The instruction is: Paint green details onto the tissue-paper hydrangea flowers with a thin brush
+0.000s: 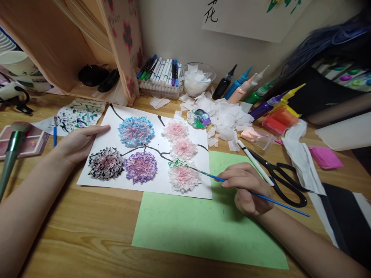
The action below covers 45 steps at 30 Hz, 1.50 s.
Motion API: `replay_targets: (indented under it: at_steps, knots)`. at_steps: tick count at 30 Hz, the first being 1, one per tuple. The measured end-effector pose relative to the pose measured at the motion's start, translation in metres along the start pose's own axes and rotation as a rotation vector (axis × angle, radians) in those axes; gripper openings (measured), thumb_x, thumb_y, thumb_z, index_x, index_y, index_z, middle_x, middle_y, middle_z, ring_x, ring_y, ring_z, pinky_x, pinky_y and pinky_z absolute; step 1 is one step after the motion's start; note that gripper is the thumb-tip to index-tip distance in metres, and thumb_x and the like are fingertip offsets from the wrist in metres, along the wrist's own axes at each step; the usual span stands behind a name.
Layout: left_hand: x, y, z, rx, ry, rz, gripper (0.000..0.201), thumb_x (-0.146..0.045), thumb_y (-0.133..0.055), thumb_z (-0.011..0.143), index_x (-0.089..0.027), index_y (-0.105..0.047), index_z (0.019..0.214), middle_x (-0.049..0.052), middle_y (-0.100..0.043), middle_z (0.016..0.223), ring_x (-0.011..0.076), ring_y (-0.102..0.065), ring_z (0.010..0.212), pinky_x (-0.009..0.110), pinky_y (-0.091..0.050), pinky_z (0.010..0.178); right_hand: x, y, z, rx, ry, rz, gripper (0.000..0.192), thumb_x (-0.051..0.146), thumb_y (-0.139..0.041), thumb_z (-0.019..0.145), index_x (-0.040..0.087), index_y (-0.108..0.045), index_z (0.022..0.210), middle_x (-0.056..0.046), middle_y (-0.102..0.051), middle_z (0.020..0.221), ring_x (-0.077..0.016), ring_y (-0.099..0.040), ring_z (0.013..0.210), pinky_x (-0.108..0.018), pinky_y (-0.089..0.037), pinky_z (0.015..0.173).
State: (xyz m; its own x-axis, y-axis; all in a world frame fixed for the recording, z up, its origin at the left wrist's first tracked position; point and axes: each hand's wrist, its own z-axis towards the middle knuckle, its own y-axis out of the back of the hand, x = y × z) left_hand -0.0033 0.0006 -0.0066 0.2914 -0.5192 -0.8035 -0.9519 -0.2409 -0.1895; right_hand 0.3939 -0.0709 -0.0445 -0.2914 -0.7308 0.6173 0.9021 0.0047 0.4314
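Meanwhile the right hand [246,189] pinched a blue paintbrush [249,192], its tip at ten o'clock touching the pink tissue flower [183,177] on the white sheet [150,185]. Fingers hid part of the handle. The left hand [78,143] lay flat, unclenched, pressing the sheet's nine-o'clock edge.

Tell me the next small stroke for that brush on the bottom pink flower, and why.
Probably carry the brush tip on along the upper rim of the pink tissue flower. Green edging shows only at its top left, while the blue, purple and black flowers are coloured all round. The right hand holds the blue brush there, and the left hand lies flat on the white sheet.
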Motion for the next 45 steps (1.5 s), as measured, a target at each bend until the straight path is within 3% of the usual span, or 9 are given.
replay_targets:
  at_steps: [3,7,12,22,32,45]
  knots:
    - [0.0,0.001,0.0,-0.022,-0.005,0.004,0.036,-0.002,-0.043,0.085,-0.002,-0.058,0.118,0.013,-0.073,0.08,0.0197,-0.071,0.061,0.031,-0.06,0.064,0.002,-0.001,0.004,0.003,0.194,-0.055,0.022,0.02,-0.042,0.09,0.02,-0.063,0.096,-0.006,-0.07,0.077,-0.0188,-0.061,0.068,-0.034,-0.05,0.06]
    - [0.001,0.002,0.001,-0.026,0.009,0.017,0.035,-0.004,-0.043,0.086,-0.003,-0.058,0.117,0.013,-0.072,0.079,0.0199,-0.071,0.062,0.031,-0.06,0.064,0.007,0.0,0.008,-0.003,0.198,-0.082,0.025,0.017,-0.038,0.091,0.019,-0.062,0.096,-0.007,-0.07,0.077,-0.0194,-0.06,0.069,-0.035,-0.05,0.06]
    - [0.001,0.001,0.002,-0.017,0.012,0.018,0.034,-0.004,-0.041,0.087,-0.003,-0.059,0.115,0.014,-0.072,0.079,0.0222,-0.071,0.064,0.034,-0.061,0.062,0.011,0.002,0.016,0.083,0.264,-0.121,0.025,0.017,-0.035,0.091,0.019,-0.06,0.093,-0.007,-0.069,0.073,-0.0187,-0.06,0.067,-0.032,-0.05,0.058]
    - [0.002,0.0,0.003,-0.02,-0.006,0.021,0.035,-0.003,-0.04,0.087,-0.003,-0.059,0.116,0.014,-0.072,0.081,0.0222,-0.071,0.067,0.033,-0.061,0.062,0.011,0.001,0.016,0.041,0.227,-0.169,0.026,0.018,-0.034,0.094,0.021,-0.059,0.092,-0.006,-0.069,0.073,-0.0177,-0.059,0.066,-0.032,-0.05,0.057]
    - [0.002,0.002,0.003,-0.031,-0.008,0.014,0.035,-0.003,-0.041,0.086,-0.004,-0.061,0.114,0.015,-0.072,0.084,0.0243,-0.072,0.074,0.034,-0.061,0.062,0.019,0.0,0.028,0.107,0.28,-0.168,0.022,0.02,-0.035,0.094,0.02,-0.057,0.094,-0.006,-0.069,0.07,-0.017,-0.061,0.063,-0.029,-0.05,0.056]
    - [0.001,-0.001,0.002,-0.04,-0.006,0.03,0.035,-0.004,-0.042,0.086,-0.004,-0.06,0.116,0.015,-0.072,0.084,0.0219,-0.071,0.066,0.033,-0.06,0.062,0.018,0.001,0.025,0.073,0.276,-0.197,0.023,0.017,-0.034,0.093,0.019,-0.057,0.091,-0.007,-0.068,0.071,-0.0175,-0.059,0.066,-0.03,-0.05,0.057]
